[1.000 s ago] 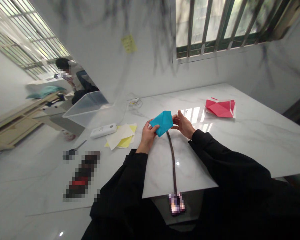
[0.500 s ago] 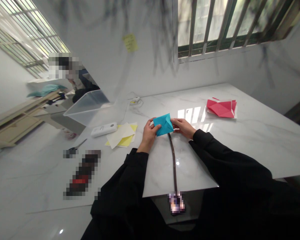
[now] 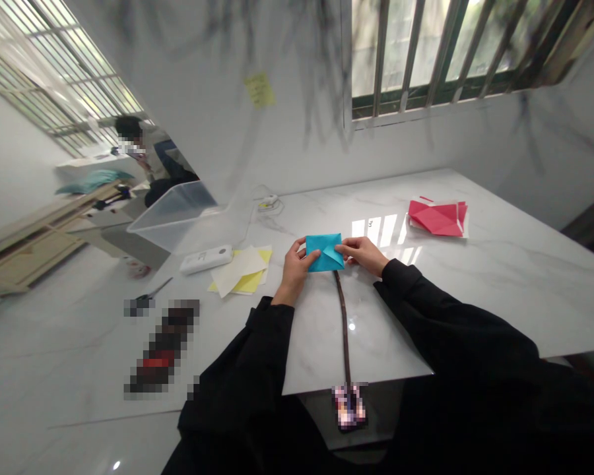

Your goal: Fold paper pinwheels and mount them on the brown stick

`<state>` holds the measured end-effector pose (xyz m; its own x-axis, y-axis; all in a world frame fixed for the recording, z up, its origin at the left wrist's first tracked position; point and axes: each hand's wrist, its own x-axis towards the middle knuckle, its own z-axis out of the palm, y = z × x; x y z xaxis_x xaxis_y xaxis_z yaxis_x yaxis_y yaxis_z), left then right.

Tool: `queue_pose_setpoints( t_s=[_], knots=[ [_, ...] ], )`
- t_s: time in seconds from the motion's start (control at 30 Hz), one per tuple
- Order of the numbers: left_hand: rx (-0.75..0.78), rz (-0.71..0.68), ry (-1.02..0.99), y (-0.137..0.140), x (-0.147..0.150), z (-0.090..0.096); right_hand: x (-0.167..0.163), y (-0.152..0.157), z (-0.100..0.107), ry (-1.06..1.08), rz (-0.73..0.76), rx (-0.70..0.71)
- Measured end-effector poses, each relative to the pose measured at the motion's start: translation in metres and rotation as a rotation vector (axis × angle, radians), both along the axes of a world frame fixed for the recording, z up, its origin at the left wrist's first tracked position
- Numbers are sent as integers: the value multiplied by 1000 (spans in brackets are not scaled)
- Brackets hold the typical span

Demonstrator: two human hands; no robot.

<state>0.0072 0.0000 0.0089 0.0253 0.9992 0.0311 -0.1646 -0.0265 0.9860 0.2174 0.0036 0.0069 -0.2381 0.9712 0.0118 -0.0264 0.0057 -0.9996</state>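
A small folded piece of blue paper (image 3: 323, 243), shaped like an envelope, is held up over the white table between both hands. My left hand (image 3: 297, 265) grips its left side, thumb lying on the front. On the right side, my right hand (image 3: 362, 254) pinches the paper near a diagonal flap. The flap lies against the lower right of the folded paper. Below the paper a thin dark brown strap (image 3: 344, 323) runs down towards my body, ending at a blurred-out rectangular object (image 3: 349, 406).
Yellow and cream paper sheets (image 3: 242, 270) lie to the left, beside a white oblong device (image 3: 206, 259). Scissors (image 3: 153, 290) and a pixelated dark item (image 3: 165, 346) are farther left. Red folded paper (image 3: 438, 218) lies at right. A clear plastic bin (image 3: 178, 214) stands near a seated person (image 3: 153, 158).
The diagonal flap, raised at the upper right before, now lies folded down at the lower right. My right fingers have moved onto the paper's front edge.
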Motion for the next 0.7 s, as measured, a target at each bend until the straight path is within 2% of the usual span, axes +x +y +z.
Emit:
queue_pose_setpoints(
  t_s=[0.23, 0.7],
  knots=[
    [-14, -51, -37, -4, 2, 4, 0, 3, -6, -31, 22, 24],
    [-5, -168, 23, -8, 4, 5, -2, 4, -9, -80, 62, 98]
  ],
)
